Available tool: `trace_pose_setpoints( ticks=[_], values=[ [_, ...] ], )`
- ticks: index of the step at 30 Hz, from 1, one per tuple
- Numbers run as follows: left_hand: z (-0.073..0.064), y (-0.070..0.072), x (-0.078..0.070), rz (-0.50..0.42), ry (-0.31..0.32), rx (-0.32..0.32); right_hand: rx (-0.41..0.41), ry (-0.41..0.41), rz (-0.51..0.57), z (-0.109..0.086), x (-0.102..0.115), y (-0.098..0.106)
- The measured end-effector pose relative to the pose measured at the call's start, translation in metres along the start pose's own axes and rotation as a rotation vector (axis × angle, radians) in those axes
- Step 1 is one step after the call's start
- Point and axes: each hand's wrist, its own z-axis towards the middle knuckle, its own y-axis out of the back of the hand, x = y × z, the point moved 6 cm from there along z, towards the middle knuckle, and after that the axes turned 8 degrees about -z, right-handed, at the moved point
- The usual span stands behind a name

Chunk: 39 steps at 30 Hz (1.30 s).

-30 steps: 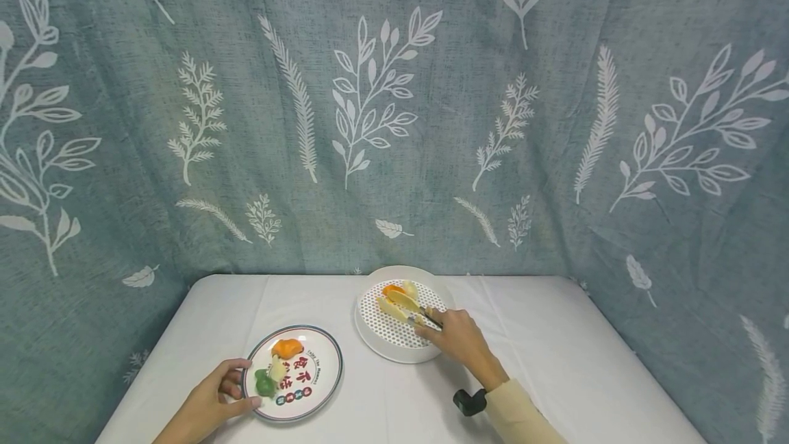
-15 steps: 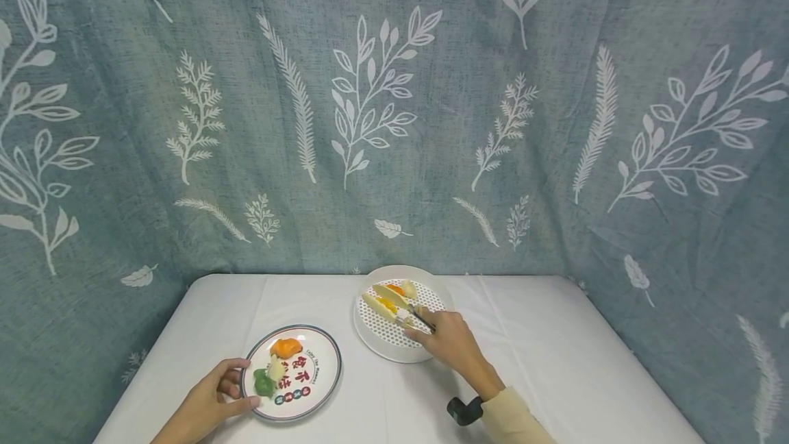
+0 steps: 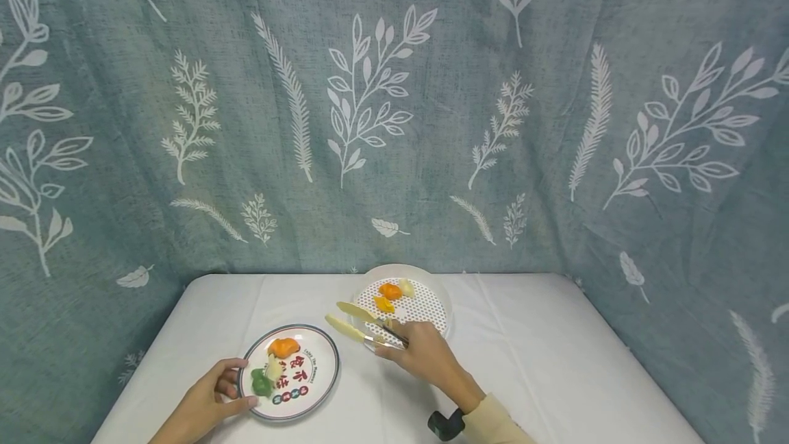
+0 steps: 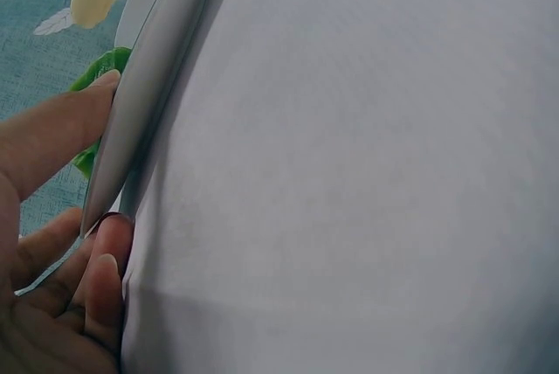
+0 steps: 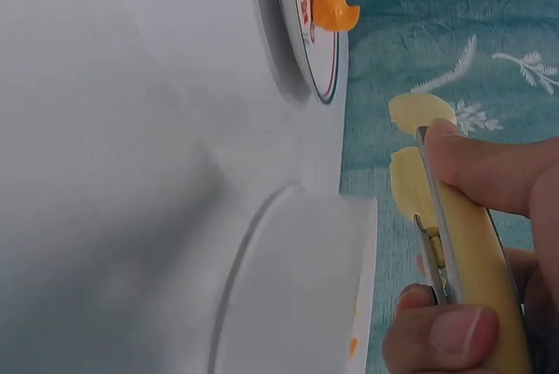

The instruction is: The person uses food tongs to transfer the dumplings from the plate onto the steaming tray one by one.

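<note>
My left hand (image 3: 212,392) holds the left rim of a round white plate (image 3: 323,368) with red characters. In the left wrist view its thumb presses the rim while the other fingers curl below. On the plate lie an orange piece (image 3: 284,347), a pale piece (image 3: 274,367) and a green piece (image 3: 261,382). My right hand (image 3: 425,358) grips a pair of tongs (image 3: 357,312) with yellow tips. These tips stand apart, nothing between them, above the table between plate and a white perforated basket (image 3: 425,310). The right wrist view shows the tongs' yellow handle (image 5: 476,269) between thumb and fingers.
In the basket lie an orange piece (image 3: 390,291), a yellow piece (image 3: 384,304) and a pale piece (image 3: 407,287). A white cloth covers the table (image 3: 524,362). Behind it hangs a blue-green curtain (image 3: 431,156) with white leaf prints.
The right hand has carried the tongs from over the basket's pieces leftward and nearer, toward the plate. The basket's pieces now show uncovered. The left hand stays on the plate's rim.
</note>
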Motion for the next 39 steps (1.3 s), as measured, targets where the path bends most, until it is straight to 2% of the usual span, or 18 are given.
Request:
trace_pose_setpoints(
  ticks=[5, 15, 24, 31, 39],
  values=[
    [0.0, 0.0, 0.002, -0.001, 0.002, -0.003, 0.037, 0.042, 0.021, 0.0, 0.012, -0.01],
    [0.002, 0.0, 0.004, -0.003, 0.011, -0.001, 0.116, 0.046, 0.026, 0.002, 0.023, -0.031],
    [0.002, 0.0, 0.002, 0.007, -0.006, -0.003, 0.12, 0.085, -0.006, 0.007, 0.032, -0.036],
    [0.002, 0.0, 0.004, 0.0, 0.008, 0.0, 0.118, 0.115, -0.021, 0.011, 0.038, -0.04],
    [0.004, 0.001, 0.003, -0.018, -0.011, 0.02, 0.154, 0.079, -0.006, 0.015, 0.047, -0.047]
  ],
)
